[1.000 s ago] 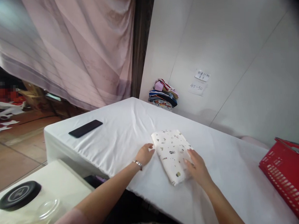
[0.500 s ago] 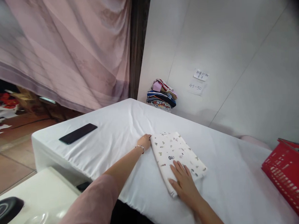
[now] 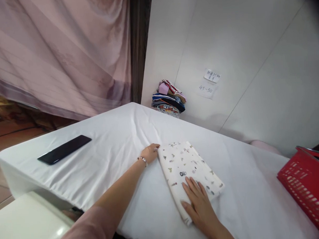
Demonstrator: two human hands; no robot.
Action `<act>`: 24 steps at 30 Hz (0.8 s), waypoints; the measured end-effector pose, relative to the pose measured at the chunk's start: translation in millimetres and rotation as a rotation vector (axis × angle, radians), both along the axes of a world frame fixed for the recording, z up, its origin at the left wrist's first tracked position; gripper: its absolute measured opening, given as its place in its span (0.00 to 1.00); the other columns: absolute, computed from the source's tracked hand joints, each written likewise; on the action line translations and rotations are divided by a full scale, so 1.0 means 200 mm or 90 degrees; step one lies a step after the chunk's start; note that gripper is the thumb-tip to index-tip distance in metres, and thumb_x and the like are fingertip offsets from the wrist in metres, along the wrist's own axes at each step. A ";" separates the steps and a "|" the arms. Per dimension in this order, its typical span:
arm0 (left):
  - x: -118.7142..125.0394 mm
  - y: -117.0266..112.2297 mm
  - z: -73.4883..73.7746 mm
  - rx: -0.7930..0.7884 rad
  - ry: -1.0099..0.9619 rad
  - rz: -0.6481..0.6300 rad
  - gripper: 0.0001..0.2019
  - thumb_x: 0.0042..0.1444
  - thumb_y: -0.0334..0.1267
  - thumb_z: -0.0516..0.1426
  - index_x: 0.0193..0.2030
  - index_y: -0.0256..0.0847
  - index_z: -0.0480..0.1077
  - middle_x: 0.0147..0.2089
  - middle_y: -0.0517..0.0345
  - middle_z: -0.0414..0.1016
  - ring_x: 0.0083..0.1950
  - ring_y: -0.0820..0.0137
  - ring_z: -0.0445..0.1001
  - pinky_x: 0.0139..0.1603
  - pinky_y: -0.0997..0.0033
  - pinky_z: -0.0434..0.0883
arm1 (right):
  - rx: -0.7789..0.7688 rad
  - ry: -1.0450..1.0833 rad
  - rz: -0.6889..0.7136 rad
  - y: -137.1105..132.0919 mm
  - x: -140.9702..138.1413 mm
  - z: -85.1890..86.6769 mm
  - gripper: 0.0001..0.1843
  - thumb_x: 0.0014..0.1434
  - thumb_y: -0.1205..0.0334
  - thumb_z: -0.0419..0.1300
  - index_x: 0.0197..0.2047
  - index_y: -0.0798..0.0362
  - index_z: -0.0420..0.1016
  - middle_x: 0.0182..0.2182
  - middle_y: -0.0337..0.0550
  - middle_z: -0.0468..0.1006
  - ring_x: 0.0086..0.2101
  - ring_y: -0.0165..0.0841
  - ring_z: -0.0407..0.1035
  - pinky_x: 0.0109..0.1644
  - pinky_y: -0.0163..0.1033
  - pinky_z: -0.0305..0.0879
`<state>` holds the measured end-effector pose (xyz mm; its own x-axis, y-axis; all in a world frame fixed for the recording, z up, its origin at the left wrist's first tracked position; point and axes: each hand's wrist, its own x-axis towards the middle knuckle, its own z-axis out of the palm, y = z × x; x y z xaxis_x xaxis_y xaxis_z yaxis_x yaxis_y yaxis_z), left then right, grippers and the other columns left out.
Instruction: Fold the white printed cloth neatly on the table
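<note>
A folded white cloth [image 3: 185, 164] with a small printed pattern lies on the white-covered table in front of me. My left hand [image 3: 150, 153], with a bracelet at the wrist, is at the cloth's far left corner, its fingers closed on the edge there. The tips of those fingers are partly hidden. Flat on the near part of the cloth rests my right hand [image 3: 200, 203], its fingers stretched out and covering some of the print.
On the left of the table [image 3: 118, 135] lies a black phone [image 3: 65, 149]. A stack of folded clothes [image 3: 168, 98] stands by the wall at the far edge. At right is a red plastic basket [image 3: 303, 187]. A pale surface [image 3: 29, 221] stands at lower left.
The view has shifted slightly, so the phone appears further left and nearer. Both hands keep their places on the cloth, which stays folded.
</note>
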<state>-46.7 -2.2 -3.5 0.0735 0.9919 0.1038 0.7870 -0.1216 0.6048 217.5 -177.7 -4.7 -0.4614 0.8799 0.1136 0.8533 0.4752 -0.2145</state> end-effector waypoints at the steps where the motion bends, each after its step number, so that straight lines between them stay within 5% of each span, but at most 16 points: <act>1: 0.00 0.00 0.00 -0.002 0.001 -0.010 0.21 0.48 0.30 0.51 0.50 0.49 0.67 0.48 0.62 0.72 0.45 0.69 0.72 0.44 0.73 0.66 | 0.000 -0.002 0.000 0.00 0.00 0.00 0.29 0.61 0.50 0.46 0.64 0.44 0.46 0.64 0.40 0.45 0.62 0.43 0.40 0.62 0.57 0.41; 9: 0.00 0.01 0.01 -0.025 -0.010 -0.026 0.18 0.47 0.34 0.52 0.47 0.46 0.67 0.40 0.60 0.75 0.41 0.67 0.73 0.40 0.72 0.66 | 0.001 -0.014 0.003 0.00 0.00 0.00 0.30 0.61 0.50 0.47 0.64 0.43 0.46 0.64 0.39 0.44 0.62 0.43 0.39 0.63 0.57 0.41; 16: -0.01 0.01 0.01 0.010 -0.059 -0.072 0.20 0.46 0.29 0.51 0.47 0.46 0.68 0.47 0.62 0.72 0.38 0.72 0.72 0.40 0.75 0.66 | 0.010 -0.008 -0.003 0.00 0.00 0.00 0.29 0.60 0.50 0.48 0.64 0.43 0.47 0.63 0.39 0.46 0.62 0.43 0.41 0.62 0.57 0.42; 24: 0.00 0.01 0.01 -0.044 -0.151 -0.091 0.20 0.45 0.31 0.51 0.48 0.43 0.68 0.30 0.63 0.73 0.33 0.72 0.71 0.35 0.76 0.66 | -0.011 -0.028 -0.013 -0.01 -0.01 0.02 0.29 0.61 0.50 0.46 0.64 0.44 0.47 0.64 0.38 0.44 0.62 0.41 0.38 0.63 0.55 0.39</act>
<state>-46.1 0.4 -1.3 0.1940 0.9786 0.0679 0.6006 -0.1733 0.7805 215.0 -179.6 -0.6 -0.4470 0.8912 0.0777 0.8720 0.4534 -0.1843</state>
